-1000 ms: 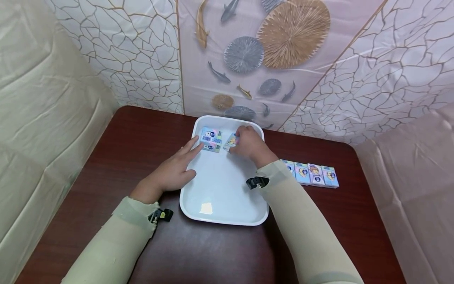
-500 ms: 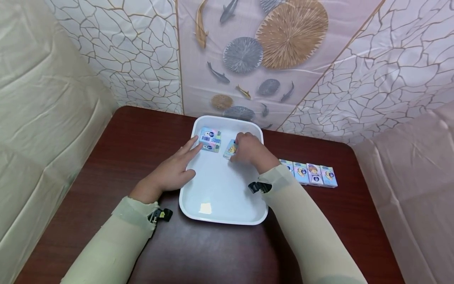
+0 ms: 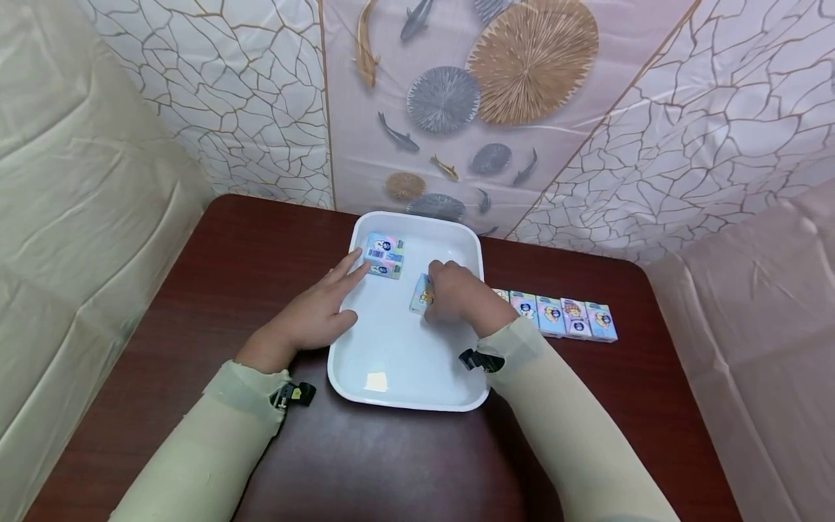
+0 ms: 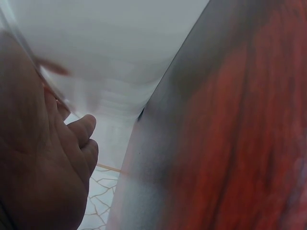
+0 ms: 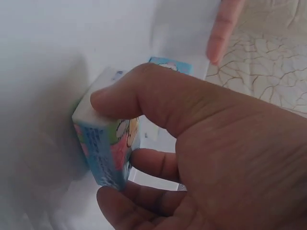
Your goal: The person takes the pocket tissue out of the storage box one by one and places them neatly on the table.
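In the head view, my right hand (image 3: pixel 459 297) holds a small pastel pocket tissue pack (image 3: pixel 420 296) over the middle of the white tray (image 3: pixel 404 362). The right wrist view shows this pack (image 5: pixel 98 148) tilted, with the thumb on one end and fingers at the other end and side. My left hand (image 3: pixel 316 315) lies across the tray's left rim with its fingers extended. Its fingertips reach the left edge of two similar packs (image 3: pixel 383 255) at the tray's far left; whether they touch is unclear. The left wrist view shows the palm (image 4: pixel 43 158) beside the tray's outer wall (image 4: pixel 110 72).
Right of the tray, several more tissue packs (image 3: pixel 575 319) stand in a row on the dark red-brown table (image 3: pixel 639 406), partly hidden by the right forearm. A patterned cloth wall (image 3: pixel 443 159) rises behind the table, with plain pale cloth (image 3: pixel 85 217) at the sides.
My right hand has drawn its tissue pack toward me, away from the two packs at the tray's far left. My left hand has stayed in place.
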`<state>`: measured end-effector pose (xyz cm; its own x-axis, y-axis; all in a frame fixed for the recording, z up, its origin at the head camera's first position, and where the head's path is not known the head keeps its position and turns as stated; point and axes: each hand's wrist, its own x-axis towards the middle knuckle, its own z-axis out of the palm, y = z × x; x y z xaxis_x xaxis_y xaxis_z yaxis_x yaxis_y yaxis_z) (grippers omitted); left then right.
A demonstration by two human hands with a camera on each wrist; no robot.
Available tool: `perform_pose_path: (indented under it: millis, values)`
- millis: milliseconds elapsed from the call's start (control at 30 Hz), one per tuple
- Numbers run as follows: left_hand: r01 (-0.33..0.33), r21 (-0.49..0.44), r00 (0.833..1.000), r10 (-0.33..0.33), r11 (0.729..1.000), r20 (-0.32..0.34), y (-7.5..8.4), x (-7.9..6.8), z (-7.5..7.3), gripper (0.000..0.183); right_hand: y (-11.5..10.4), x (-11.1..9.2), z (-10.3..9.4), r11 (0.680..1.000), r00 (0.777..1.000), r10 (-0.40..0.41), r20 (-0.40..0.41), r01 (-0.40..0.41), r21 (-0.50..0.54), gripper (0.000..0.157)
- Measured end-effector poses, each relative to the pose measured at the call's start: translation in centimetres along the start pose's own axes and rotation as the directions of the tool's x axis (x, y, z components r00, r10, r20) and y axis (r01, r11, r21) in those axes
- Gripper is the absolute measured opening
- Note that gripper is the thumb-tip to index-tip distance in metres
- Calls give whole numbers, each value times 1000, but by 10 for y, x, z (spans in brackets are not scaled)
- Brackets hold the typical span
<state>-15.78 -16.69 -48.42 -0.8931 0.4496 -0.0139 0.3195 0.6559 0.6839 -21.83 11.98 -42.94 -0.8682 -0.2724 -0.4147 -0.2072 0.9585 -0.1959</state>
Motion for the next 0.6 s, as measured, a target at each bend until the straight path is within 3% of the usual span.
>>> perform_pose_path:
  millis: [300,600]
  values:
    - [9,0,1000,-9,1000,-2,2,-1,0,87,-3,-21,1,992,997,-79,0,79,94,63]
    - [4,4,1000,-4,1000,-4,2,0,0,87,0,-45,-3,983,992,-110,-56,117,141,63]
